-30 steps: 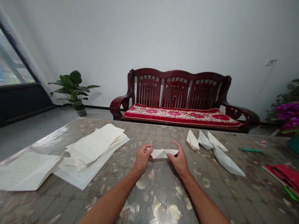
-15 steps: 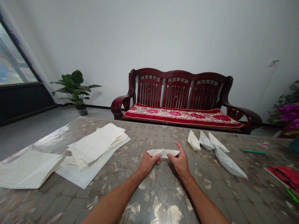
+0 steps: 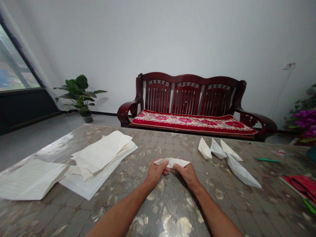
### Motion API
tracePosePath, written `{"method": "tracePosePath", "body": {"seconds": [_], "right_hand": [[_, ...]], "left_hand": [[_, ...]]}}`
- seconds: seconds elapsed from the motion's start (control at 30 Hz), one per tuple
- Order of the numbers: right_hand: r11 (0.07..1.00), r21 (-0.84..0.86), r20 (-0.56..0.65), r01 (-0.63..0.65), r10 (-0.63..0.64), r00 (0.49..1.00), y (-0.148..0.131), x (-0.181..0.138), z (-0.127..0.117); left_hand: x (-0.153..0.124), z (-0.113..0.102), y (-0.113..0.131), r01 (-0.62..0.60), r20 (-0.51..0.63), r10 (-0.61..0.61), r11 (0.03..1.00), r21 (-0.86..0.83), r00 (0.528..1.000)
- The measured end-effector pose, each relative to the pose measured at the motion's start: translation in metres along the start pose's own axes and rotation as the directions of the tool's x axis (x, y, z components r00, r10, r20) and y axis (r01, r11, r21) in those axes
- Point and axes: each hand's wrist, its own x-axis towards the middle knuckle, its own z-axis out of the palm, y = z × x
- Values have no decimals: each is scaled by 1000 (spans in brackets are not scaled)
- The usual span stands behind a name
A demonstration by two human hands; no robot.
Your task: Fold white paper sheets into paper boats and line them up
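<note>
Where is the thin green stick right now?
In the head view, the green stick lies toward the right on the table, right of the white folded papers and beyond the red item.

the held piece (image 3: 171,161) is matt paper, the bench (image 3: 187,88) wood (smooth, rather glossy).
</note>
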Motion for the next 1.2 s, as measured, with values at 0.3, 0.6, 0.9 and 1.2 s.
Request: {"method": "tracePosePath", "body": {"seconds": [0.3, 0.6, 0.9, 1.2], "right_hand": [[995, -102, -120, -13, 1, 993, -4, -4, 2], [991, -28, -257, -132, 121, 959, -10, -1, 4], [998, -46, -266, -33, 19, 964, -5, -4, -4], [847, -492, -381, 201, -417, 825, 5, -2, -18]], "left_hand": [[1, 3, -5, 5, 31, -8, 995, 100, 999], [3, 1, -5, 3, -42, 4, 985, 171, 999], [3, -1, 3, 6, -66, 1, 995, 103, 998], [6, -5, 3, 29, -79, -12, 976, 216, 997]]}}
